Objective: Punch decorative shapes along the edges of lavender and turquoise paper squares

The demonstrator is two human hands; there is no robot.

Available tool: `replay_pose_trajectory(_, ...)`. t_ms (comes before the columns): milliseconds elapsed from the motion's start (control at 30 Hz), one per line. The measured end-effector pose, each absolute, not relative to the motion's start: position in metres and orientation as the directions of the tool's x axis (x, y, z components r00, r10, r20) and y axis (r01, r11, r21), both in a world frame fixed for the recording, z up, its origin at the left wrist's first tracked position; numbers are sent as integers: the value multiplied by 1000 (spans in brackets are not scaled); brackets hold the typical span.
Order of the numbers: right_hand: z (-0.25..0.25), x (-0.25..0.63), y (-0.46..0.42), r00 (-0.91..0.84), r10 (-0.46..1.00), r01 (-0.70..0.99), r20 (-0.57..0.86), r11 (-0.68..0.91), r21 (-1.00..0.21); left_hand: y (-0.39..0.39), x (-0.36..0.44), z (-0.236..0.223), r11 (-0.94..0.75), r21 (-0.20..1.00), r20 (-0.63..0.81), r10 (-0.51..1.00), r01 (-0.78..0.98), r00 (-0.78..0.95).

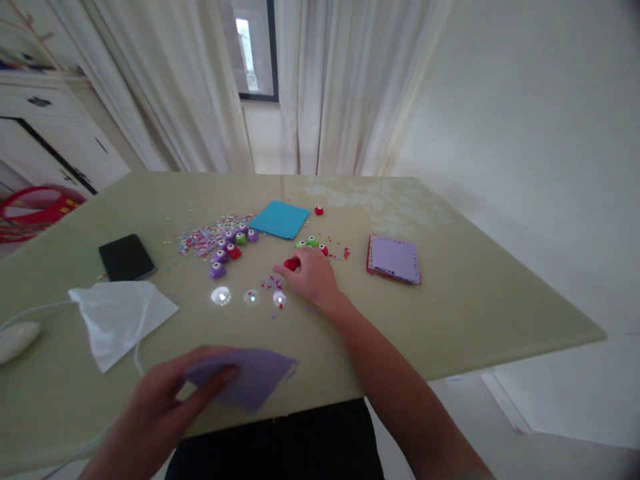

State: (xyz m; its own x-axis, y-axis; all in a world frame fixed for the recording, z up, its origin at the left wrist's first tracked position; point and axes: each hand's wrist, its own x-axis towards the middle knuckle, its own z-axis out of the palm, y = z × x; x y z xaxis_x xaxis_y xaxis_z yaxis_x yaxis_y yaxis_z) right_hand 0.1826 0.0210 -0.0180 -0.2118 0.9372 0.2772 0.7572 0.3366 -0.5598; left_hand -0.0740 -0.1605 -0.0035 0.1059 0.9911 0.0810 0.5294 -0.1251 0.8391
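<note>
Near the table's front edge, my left hand [170,393] pinches a purple paper sheet [250,377] between thumb and fingers, with a small cut-out along its right edge. Farther out, my right hand [315,277] has its fingers closed round a small red craft punch [291,265] on the table. Just behind that hand are green craft punches [313,241], partly hidden by it, and another red one. Red and purple paper bits [273,283] lie scattered to its left. A row of purple punches [221,256], mixed with a green and a red one, stands farther left.
A pile of colourful confetti [210,237] lies beside blue sheets [280,219]. At right is a stack of purple and red sheets [395,259]. A black phone [127,258], white cloth-like sheet [117,317], white mouse [17,341] and cable occupy the left. A lone red punch [319,210] stands behind.
</note>
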Motion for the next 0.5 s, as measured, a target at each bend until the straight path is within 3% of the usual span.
replay_pose_trajectory(67, -19, 185, 21, -236, 924, 803, 301, 360, -474, -141, -62, 18, 43, 928, 13, 989, 371, -146)
replay_pose_trajectory(100, -19, 186, 21, -247, 917, 818, 315, 371, -439, -130, -56, 28, 67, 949, -7, 982, 308, -190)
replay_pose_trajectory(233, -23, 190, 24, -279, 899, 830, 336, 402, -387, -77, -39, 53, 35, 973, -19, 997, 229, -71)
replay_pose_trajectory(300, -24, 192, 27, -237, 904, 787, 356, 393, -475, -50, -37, 56, -63, 943, 59, 998, 326, 20)
replay_pose_trajectory(367, -23, 193, 31, -147, 925, 645, 350, 358, -675, -25, -39, 55, -144, 902, 109, 988, 407, 107)
replay_pose_trajectory(433, -19, 195, 34, -60, 962, 370, 266, 269, -889, -5, -43, 53, -196, 879, 146, 979, 434, 146)
replay_pose_trajectory(500, -14, 197, 34, -47, 986, 90, 159, 163, -982, 10, -46, 52, -209, 862, 146, 975, 461, 169)
